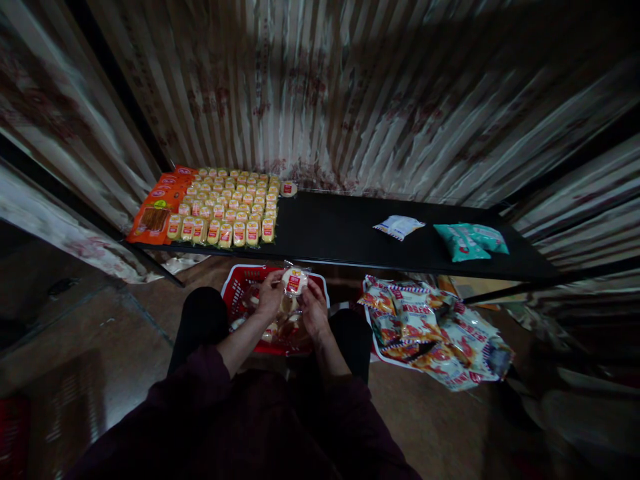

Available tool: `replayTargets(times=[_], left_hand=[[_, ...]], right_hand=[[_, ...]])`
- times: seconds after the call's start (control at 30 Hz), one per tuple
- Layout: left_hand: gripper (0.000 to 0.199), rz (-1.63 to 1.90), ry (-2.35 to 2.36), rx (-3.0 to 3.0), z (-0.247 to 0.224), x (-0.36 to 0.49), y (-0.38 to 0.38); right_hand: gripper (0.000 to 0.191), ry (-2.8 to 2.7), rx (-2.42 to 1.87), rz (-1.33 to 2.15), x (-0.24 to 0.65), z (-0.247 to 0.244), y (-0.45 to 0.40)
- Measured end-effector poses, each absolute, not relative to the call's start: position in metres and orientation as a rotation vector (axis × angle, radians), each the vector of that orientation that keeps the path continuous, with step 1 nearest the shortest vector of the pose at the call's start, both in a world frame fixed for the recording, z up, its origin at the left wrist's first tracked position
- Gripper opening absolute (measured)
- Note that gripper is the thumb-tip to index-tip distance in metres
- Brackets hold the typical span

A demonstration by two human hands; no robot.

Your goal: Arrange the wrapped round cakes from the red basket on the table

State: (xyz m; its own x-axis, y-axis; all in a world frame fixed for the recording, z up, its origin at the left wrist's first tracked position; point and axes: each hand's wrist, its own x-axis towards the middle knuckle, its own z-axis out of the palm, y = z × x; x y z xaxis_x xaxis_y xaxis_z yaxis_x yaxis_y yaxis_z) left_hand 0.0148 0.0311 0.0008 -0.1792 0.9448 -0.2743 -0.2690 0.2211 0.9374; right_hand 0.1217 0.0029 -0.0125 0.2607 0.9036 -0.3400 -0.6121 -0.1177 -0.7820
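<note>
Between my two hands is a round, pale packaged cake point(295, 281) in a clear wrapper with a red and yellow label. My left hand point(271, 295) grips its left edge, and my right hand point(314, 305) pinches the lower right side. Both are just above a red basket point(235, 283) with a white rim, set between my knees. Inside the basket lie more wrapped round cakes point(270, 332), partly covered by my hands and forearms. One similar round packaged cake point(289, 189) sits on the black shelf, at the right end of the rows of small yellow cakes.
The black shelf point(330, 227) spans the front. On its left are rows of small wrapped yellow cakes point(225, 213) beside orange packets point(160, 207). A white packet point(400, 227) and teal packets point(463, 241) lie rightward. A second basket holds snack bags point(420, 317). Curtains point(310, 100) hang behind.
</note>
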Motion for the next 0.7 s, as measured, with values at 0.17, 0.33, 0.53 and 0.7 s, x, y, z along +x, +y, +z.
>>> replayTargets(times=[0.17, 0.33, 0.53, 0.7], left_hand=[[0.020, 1.309, 1.306, 0.750, 0.004, 0.016, 0.035], [0.013, 1.332, 1.332, 0.794, 0.014, 0.017, 0.039], [0.018, 1.357, 1.303, 0.823, 0.023, 0.021, 0.040], [0.023, 1.348, 1.288, 0.804, 0.026, 0.022, 0.038]], right_hand=[[0.041, -0.360, -1.034, 1.359, 0.121, -0.002, 0.007], [0.039, -0.386, -1.036, 1.310, 0.120, 0.003, 0.014], [0.041, -0.390, -1.037, 1.281, 0.123, 0.004, 0.019], [0.043, -0.391, -1.022, 1.296, 0.123, 0.009, 0.020]])
